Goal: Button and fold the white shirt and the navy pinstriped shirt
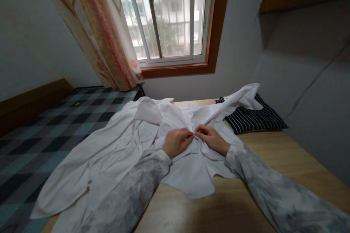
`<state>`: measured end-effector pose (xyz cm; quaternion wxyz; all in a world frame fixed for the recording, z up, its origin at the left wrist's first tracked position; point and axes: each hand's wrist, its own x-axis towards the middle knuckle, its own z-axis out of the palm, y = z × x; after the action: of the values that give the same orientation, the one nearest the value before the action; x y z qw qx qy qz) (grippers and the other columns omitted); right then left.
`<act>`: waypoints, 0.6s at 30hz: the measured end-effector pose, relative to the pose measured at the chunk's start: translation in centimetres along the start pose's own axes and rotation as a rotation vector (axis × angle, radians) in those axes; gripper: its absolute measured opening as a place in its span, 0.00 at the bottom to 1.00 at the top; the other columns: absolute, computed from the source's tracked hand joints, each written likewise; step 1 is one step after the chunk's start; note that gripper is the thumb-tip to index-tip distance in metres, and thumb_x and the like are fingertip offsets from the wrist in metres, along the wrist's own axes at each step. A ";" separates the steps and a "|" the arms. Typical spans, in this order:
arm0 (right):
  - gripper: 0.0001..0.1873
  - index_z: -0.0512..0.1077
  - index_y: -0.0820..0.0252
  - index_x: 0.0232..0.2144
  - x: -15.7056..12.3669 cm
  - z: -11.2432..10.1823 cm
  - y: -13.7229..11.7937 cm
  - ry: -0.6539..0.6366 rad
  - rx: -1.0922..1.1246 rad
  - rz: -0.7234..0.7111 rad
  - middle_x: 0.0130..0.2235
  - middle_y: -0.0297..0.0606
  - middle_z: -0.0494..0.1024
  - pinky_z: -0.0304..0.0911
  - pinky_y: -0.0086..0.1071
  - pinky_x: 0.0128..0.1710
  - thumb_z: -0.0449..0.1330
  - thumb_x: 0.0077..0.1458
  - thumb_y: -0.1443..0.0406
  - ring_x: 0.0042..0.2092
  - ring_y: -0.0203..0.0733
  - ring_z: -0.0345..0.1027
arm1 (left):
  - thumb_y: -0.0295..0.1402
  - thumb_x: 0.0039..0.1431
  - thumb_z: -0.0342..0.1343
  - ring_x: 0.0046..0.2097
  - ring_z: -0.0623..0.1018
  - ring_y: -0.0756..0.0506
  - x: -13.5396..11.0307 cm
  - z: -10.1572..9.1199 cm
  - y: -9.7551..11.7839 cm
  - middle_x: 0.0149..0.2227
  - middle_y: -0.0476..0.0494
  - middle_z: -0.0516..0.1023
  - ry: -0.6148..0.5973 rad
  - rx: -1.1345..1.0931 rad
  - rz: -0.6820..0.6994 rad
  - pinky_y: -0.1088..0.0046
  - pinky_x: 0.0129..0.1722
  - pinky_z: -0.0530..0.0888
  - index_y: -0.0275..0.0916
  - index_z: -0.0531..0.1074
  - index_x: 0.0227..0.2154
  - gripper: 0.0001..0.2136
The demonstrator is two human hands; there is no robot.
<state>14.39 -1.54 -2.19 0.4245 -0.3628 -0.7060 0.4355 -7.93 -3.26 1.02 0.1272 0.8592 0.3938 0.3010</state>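
A white shirt point(194, 178) lies spread on a wooden table point(175, 207), its collar end away from me and one sleeve reaching to the right. My left hand point(179, 142) pinches the shirt's front edge near the middle. Close against it, my right hand point(210, 136) pinches the same spot from the other side. The fingertips of both hands nearly meet there, and whatever small part lies between them is hidden. A button shows on the front strip just above the fingers. To the left, more white clothing point(104, 145) lies in loose folds.
A black striped cloth item point(257, 116) rests at the table's back right, partly under the sleeve. On the left is a bed with a checked sheet point(35, 142). A window point(175, 18) and a flowered curtain point(93, 25) are behind.
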 end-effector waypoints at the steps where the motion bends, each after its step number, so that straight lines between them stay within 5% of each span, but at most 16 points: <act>1: 0.12 0.76 0.56 0.36 0.0 0.0 0.0 0.008 -0.010 -0.002 0.33 0.32 0.77 0.64 0.34 0.39 0.64 0.65 0.55 0.37 0.42 0.70 | 0.36 0.71 0.59 0.34 0.80 0.49 0.0 0.0 0.0 0.39 0.45 0.86 -0.002 -0.009 -0.010 0.73 0.38 0.72 0.42 0.85 0.41 0.10; 10: 0.11 0.74 0.56 0.36 0.2 -0.1 0.1 0.030 -0.045 -0.021 0.33 0.32 0.76 0.63 0.35 0.40 0.62 0.66 0.56 0.38 0.43 0.69 | 0.37 0.72 0.59 0.36 0.80 0.48 0.0 -0.2 0.0 0.40 0.44 0.86 0.001 -0.122 0.010 0.72 0.38 0.72 0.42 0.85 0.42 0.10; 14: 0.08 0.72 0.56 0.32 -0.1 0.2 -0.7 0.155 -0.187 -0.058 0.33 0.34 0.73 0.62 0.35 0.37 0.61 0.64 0.60 0.35 0.43 0.67 | 0.38 0.72 0.59 0.35 0.79 0.48 0.0 -0.2 0.6 0.38 0.44 0.84 -0.033 -0.165 0.030 0.72 0.38 0.72 0.42 0.84 0.42 0.10; 18: 0.06 0.69 0.55 0.29 -0.6 0.4 -1.9 0.348 -0.325 -0.175 0.46 0.44 0.78 0.66 0.38 0.44 0.62 0.58 0.66 0.45 0.47 0.71 | 0.31 0.63 0.61 0.40 0.79 0.47 0.3 -0.4 0.9 0.45 0.40 0.82 0.094 -0.211 0.049 0.71 0.41 0.73 0.39 0.79 0.35 0.03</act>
<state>13.96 -2.93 -0.70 0.5120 -0.4331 -0.7118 0.2089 -7.54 -3.64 1.88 0.1909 0.8353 0.3445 0.3837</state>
